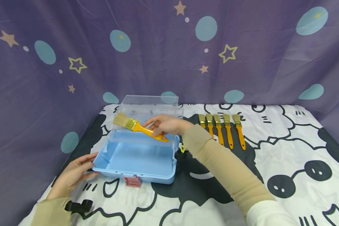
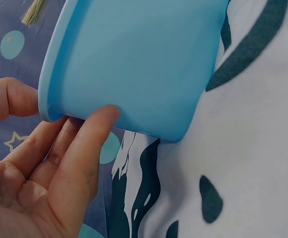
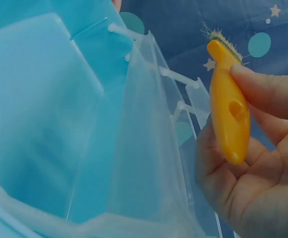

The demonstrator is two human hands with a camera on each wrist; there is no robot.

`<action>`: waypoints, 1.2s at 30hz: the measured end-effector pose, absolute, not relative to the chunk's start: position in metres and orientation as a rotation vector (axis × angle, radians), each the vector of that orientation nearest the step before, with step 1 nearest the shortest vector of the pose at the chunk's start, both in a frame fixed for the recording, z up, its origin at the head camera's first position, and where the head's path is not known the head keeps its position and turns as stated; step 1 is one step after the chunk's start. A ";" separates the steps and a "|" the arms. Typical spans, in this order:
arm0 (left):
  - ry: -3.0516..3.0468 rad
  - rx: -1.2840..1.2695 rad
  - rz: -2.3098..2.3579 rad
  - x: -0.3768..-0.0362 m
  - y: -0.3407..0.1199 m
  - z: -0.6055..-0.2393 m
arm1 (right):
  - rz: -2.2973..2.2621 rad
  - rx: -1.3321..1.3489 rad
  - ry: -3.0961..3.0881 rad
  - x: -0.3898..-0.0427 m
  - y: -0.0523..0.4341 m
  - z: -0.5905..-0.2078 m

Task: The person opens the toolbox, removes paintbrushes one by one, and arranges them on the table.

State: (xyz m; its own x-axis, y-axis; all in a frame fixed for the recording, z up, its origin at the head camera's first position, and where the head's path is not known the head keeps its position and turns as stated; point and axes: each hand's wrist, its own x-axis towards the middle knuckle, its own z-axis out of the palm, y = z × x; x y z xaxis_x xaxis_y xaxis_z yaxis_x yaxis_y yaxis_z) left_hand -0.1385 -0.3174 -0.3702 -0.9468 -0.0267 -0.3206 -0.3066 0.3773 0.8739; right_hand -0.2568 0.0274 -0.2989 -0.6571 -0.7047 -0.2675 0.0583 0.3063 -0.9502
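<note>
A light blue box (image 1: pixel 135 157) with a clear raised lid (image 1: pixel 149 108) stands open on the patterned cloth. My right hand (image 1: pixel 165 125) holds a paintbrush (image 1: pixel 138 126) with an orange handle over the box, bristles pointing left. In the right wrist view the fingers pinch the orange handle (image 3: pixel 228 106) beside the clear lid (image 3: pixel 148 148). My left hand (image 1: pixel 74 172) rests against the box's left front corner. The left wrist view shows straight fingers (image 2: pixel 82 158) touching the blue corner (image 2: pixel 129 64).
Several more orange-handled brushes (image 1: pixel 223 131) lie in a row to the right of the box. A pink latch (image 1: pixel 132 181) sits on the box's front. A purple starred curtain (image 1: pixel 169 53) hangs behind. A black-and-white cartoon cloth (image 1: pixel 285 157) covers the table.
</note>
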 end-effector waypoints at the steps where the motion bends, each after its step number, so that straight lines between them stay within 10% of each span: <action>1: 2.384 -0.287 1.607 -0.138 -0.318 -0.370 | -1.422 -0.571 1.886 -0.256 0.028 -0.298; 36: 2.376 -0.263 1.643 -0.138 -0.320 -0.371 | -1.539 -0.560 1.892 -0.232 0.066 -0.310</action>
State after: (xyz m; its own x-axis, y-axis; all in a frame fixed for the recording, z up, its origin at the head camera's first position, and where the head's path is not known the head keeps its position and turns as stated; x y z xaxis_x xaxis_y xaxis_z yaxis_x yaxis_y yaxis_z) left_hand -0.1381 -0.3197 -0.3714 -0.9549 -0.0109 -0.2968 -0.2815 0.3516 0.8928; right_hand -0.2318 0.0661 -0.3103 -0.7123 -0.6719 -0.2027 0.0617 0.2277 -0.9718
